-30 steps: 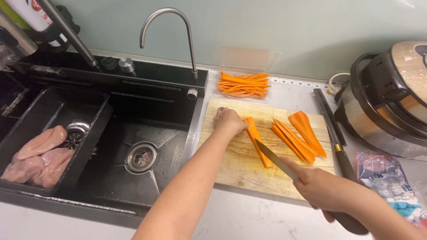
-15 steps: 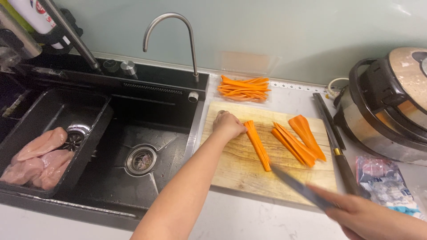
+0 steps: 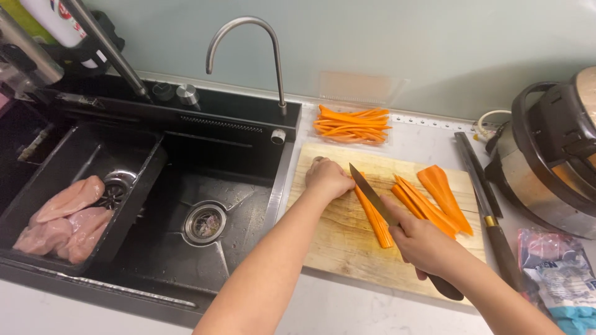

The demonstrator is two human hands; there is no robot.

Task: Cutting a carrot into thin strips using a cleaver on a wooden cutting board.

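Mid-way: carrot sticks [image 3: 352, 125] piled behind cutting board [image 3: 335, 242], slabs [image 3: 434, 198] uncut. Left hand [image 3: 327, 178] presses carrot slab [image 3: 374, 217]; right hand [image 3: 424, 243] clenched on knife [image 3: 372, 194].

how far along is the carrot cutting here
Done: a pile of thin orange carrot sticks lies behind the wooden cutting board. In hand: the left hand steadies a long carrot slab while the right hand sets the steel kitchen knife along it. Left: a stack of flat carrot slices and one wedge-shaped carrot piece on the board look uncut.
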